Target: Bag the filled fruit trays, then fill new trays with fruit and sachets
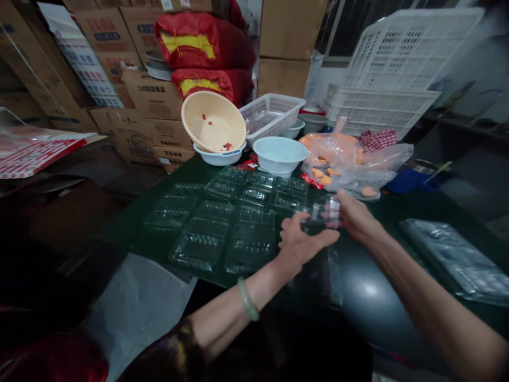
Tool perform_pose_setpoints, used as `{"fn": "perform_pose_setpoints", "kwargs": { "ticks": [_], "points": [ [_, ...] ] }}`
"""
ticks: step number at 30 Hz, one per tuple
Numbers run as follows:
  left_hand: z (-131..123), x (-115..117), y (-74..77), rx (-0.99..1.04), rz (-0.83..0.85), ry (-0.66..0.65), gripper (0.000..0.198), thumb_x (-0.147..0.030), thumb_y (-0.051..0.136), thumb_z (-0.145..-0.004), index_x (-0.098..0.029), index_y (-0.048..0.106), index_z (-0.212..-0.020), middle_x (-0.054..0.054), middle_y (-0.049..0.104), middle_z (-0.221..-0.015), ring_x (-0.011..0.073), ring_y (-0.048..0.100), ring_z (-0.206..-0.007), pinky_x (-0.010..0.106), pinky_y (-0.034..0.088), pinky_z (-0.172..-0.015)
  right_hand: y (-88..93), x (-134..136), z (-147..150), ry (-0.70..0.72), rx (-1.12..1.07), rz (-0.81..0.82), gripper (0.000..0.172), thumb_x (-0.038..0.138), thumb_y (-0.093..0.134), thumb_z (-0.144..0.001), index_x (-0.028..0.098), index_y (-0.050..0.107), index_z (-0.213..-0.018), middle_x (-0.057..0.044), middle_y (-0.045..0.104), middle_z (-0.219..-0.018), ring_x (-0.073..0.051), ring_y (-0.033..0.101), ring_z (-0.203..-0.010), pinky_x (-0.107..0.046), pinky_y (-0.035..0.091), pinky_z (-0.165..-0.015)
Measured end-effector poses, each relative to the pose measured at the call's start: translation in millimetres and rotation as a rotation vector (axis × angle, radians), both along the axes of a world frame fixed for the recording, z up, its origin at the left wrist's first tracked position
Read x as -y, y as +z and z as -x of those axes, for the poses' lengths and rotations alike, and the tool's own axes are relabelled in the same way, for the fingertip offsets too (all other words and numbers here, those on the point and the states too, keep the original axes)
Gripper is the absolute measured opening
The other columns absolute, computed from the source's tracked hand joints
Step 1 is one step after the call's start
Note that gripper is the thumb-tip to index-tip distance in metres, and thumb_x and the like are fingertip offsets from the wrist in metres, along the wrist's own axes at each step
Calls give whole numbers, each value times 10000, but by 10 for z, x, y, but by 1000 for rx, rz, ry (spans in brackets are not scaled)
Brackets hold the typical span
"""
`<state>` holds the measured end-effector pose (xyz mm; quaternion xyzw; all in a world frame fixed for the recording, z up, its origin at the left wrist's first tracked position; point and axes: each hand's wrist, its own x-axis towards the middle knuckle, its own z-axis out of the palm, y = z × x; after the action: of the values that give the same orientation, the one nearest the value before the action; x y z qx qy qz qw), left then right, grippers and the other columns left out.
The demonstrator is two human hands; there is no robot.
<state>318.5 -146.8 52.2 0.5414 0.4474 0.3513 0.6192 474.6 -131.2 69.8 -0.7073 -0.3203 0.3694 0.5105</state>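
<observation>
Clear plastic blister tray (318, 215) hangs at about twelve o'clock, pinched at its edge by the right hand (355, 216), whose fingers close together on it. The left hand (304, 246), a pale jade bangle (248, 300) on its wrist, is spread open just beside the tray, fingers apart. More clear trays (222, 223) lie on the dark green table (135, 233) at eleven o'clock; a bag of orange pieces (338, 162) sits at one o'clock, a light blue bowl (279, 154) beside it.

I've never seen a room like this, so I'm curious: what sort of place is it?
Probably a small packing workroom: stacked cardboard boxes, clear plastic trays laid out on a green table, and white crates.
</observation>
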Motion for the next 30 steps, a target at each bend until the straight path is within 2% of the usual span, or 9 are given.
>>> {"fn": "perform_pose_setpoints", "kwargs": {
  "ticks": [3, 7, 12, 16, 21, 23, 26, 28, 30],
  "points": [
    [-299, 66, -127, -344, -142, 16, 823, -601, 714, -506, -270, 477, -1222, 133, 286, -1370, 369, 341, -1200, 522, 257, -972, -12, 598, 114, 82, 59, 14, 436, 554, 526, -766, 235, 497, -1062, -46, 605, -855, -180, 611, -701, -245, 479, -464],
    [-270, 195, -241, -586, -385, -158, 632, -474, 554, -731, -197, 426, -1284, 209, 272, -1398, 429, 251, -1268, 594, 272, -928, -444, 888, 95, -45, 362, 194, 623, 482, 576, -733, 119, 424, -1215, -71, 590, -800, -190, 578, -672, -248, 432, -457],
    [598, 272, -323, -812, -888, -295, 533, -475, 540, -755, -215, 503, -1219, 156, 399, -1344, 421, 169, -1309, 607, 244, -930, -772, 760, 108, 13, 779, 396, 661, 334, 562, -763, 68, 334, -1324, -106, 610, -905, -226, 598, -803, -323, 461, -683],
    [1250, 125, -412, -1002, -974, -365, 463, -425, 576, -760, -203, 563, -1166, 159, 478, -1283, 410, 233, -1294, 586, 265, -913, -715, 555, 448, 45, 923, 471, 499, 336, 467, -828, 150, 402, -1286, -161, 550, -1117, -279, 575, -986, -381, 447, -777],
    [1534, -7, -431, -1074, -996, -425, 282, -338, 554, -792, -212, 646, -1027, 129, 550, -1222, 387, 318, -1264, 550, 314, -888, -632, 345, 751, 49, 924, 443, 470, 390, 448, -839, 159, 430, -1248, -144, 554, -1103, -256, 591, -962, -343, 457, -762],
    [1542, -25, -355, -1074, -1020, -402, 312, -356, 587, -759, -194, 656, -1016, 151, 534, -1243, 410, 323, -1253, 566, 319, -881, -554, 352, 580, 35, 940, 419, 498, 456, 440, -841, 195, 413, -1264, -115, 556, -1099, -231, 596, -947, -317, 459, -757],
    [1393, -57, -167, -918, -1040, -386, 390, -419, 586, -746, -180, 645, -1048, 163, 505, -1272, 386, 346, -1244, 553, 325, -910, -359, 557, -69, -119, 1102, 454, 509, 488, 438, -845, 179, 425, -1249, -148, 512, -1158, -261, 583, -961, -350, 456, -752],
    [1130, -58, -34, -700, -958, -508, 404, -444, 564, -760, -203, 628, -1078, 127, 505, -1278, 312, 418, -1207, 482, 351, -943, -238, 816, -637, -242, 1254, 564, 494, 461, 497, -825, 95, 499, -1156, -218, 501, -1157, -333, 544, -1019, -405, 436, -779],
    [725, -29, 53, -490, -795, -687, 380, -430, 562, -764, -224, 624, -1077, 89, 536, -1245, 244, 502, -1125, 396, 399, -923, -184, 1090, -1168, -241, 1277, 667, 443, 388, 603, -771, 43, 566, -1047, -270, 516, -1138, -402, 463, -1116, -467, 379, -859]
  ]
}}
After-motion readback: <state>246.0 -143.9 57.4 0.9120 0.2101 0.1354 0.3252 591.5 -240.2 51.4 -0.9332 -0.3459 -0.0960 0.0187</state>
